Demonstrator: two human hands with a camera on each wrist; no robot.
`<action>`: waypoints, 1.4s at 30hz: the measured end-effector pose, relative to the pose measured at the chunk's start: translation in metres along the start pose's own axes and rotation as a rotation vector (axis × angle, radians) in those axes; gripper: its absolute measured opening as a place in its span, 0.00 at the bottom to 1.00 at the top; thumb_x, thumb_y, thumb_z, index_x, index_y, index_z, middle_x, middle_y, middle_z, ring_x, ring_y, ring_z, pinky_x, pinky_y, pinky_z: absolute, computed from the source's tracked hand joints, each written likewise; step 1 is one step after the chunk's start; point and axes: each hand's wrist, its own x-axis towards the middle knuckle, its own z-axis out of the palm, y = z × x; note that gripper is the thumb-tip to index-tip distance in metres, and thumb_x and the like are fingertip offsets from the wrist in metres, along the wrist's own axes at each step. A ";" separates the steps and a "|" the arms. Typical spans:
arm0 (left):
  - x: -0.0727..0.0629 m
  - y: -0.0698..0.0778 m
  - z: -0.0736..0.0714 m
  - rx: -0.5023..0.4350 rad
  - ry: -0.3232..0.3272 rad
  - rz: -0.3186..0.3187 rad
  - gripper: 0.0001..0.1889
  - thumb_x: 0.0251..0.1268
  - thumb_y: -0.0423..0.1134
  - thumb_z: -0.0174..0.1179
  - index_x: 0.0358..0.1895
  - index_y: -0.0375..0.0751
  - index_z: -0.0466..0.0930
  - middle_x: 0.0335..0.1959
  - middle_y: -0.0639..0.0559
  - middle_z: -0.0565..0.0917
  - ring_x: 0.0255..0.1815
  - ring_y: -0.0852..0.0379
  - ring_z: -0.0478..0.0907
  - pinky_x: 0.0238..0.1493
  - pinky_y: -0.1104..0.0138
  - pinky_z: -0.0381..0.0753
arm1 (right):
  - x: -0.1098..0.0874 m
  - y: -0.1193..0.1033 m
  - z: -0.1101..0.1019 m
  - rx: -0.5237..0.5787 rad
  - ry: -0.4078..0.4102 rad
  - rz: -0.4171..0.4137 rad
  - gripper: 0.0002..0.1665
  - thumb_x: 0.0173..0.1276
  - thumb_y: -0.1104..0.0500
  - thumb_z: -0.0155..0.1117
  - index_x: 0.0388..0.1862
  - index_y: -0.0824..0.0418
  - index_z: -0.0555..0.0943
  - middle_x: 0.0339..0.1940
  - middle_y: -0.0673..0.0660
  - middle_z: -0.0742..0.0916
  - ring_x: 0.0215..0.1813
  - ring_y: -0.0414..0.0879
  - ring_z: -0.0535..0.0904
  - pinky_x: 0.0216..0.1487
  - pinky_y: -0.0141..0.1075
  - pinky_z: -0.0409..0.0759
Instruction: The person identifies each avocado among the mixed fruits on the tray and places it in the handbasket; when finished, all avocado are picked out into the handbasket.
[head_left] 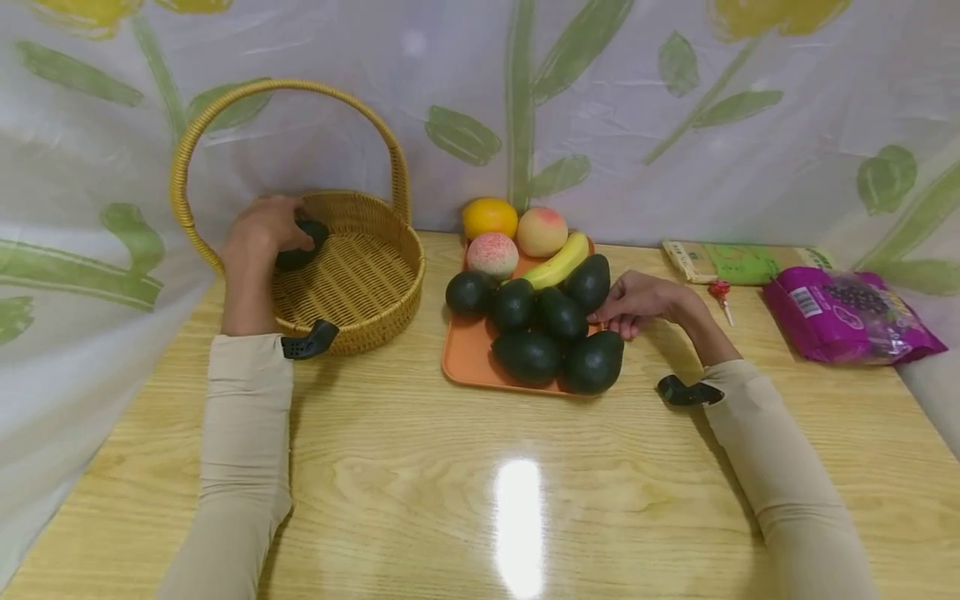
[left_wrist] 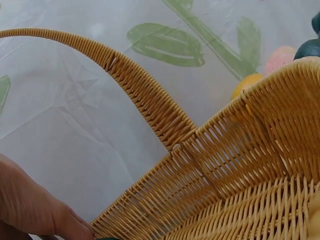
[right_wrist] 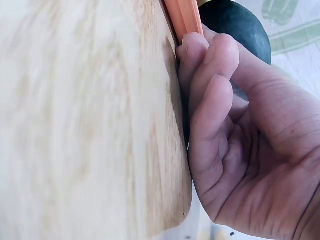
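My left hand reaches over the left side of a wicker basket and grips a dark green avocado from above, inside the rim. In the left wrist view only part of that hand shows at the lower left, and the avocado is almost wholly out of frame. At the right edge of an orange tray, my right hand pinches the rim with curled fingers. Its fingertips meet the tray edge in the right wrist view, close by an avocado.
Several avocados, a banana, two peaches and a lemon crowd the tray. To the right lie a lollipop, a green-and-cream packet and a purple bag. The basket's tall handle arches upward.
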 end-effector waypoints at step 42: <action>-0.068 0.098 -0.039 0.059 0.015 0.630 0.34 0.76 0.46 0.64 0.80 0.47 0.63 0.69 0.35 0.79 0.68 0.37 0.77 0.70 0.42 0.73 | 0.000 0.002 -0.005 -0.006 0.009 -0.007 0.15 0.70 0.51 0.74 0.29 0.61 0.91 0.17 0.47 0.87 0.18 0.35 0.82 0.24 0.27 0.81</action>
